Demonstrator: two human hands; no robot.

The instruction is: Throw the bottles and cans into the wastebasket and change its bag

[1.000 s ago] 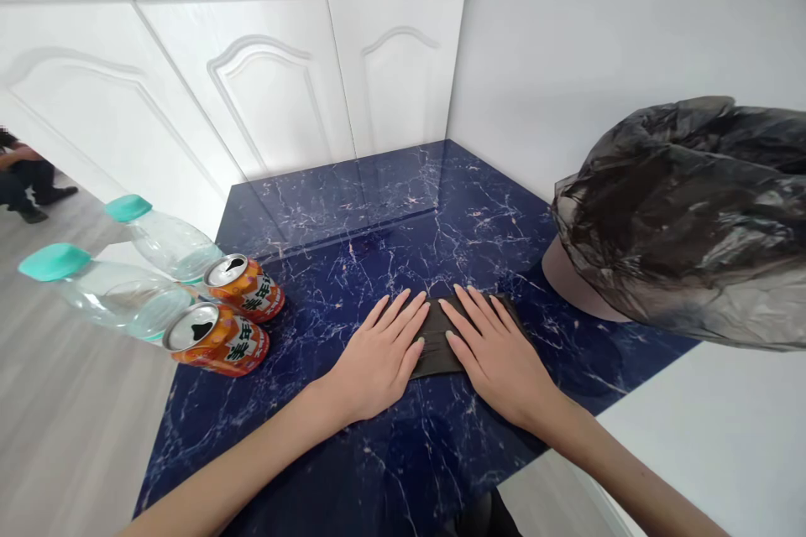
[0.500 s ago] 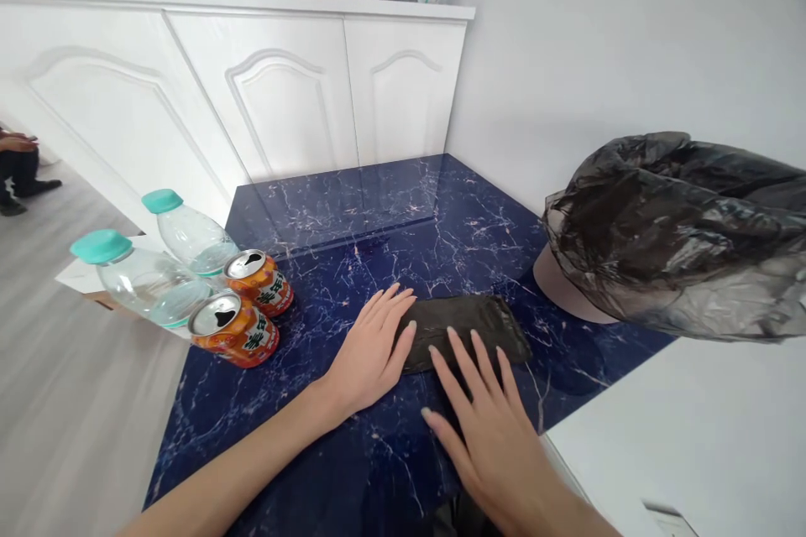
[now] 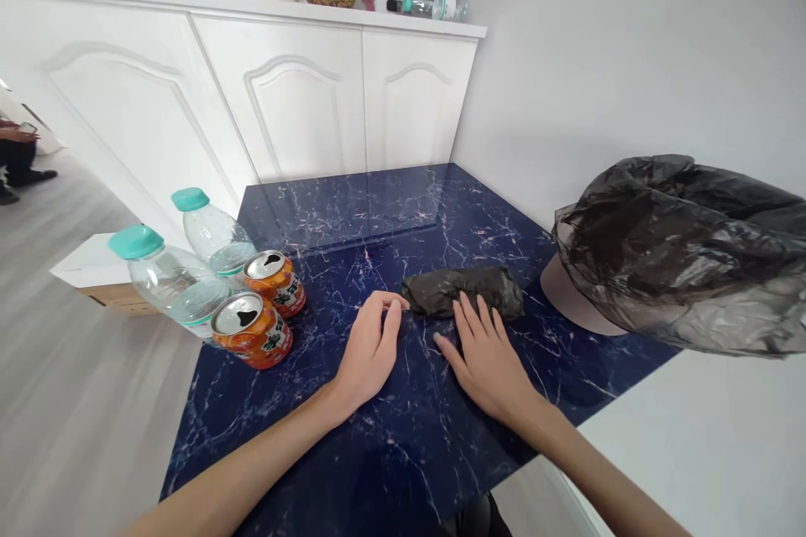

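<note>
A black plastic bag, folded into a narrow, slightly puffed strip, lies crosswise on the dark blue marbled table. My left hand is at its left end, with the fingers curled and the thumb and index finger together at the bag's corner. My right hand lies flat, its fingertips spread on the bag's right half and its thumb apart on the table side. The bag's far edge shows, while part of its near right edge is under my right fingers.
Left of my hands stand two orange drink cans and two clear bottles with teal caps. On the right is a pinkish bin lined with a large black bag. White cabinets border the far side. A person sits far left.
The black bag has become narrower and thicker, its near edge shifting away from me. My right hand has moved forward onto it, and my left fingers have gone from outstretched to curled.
</note>
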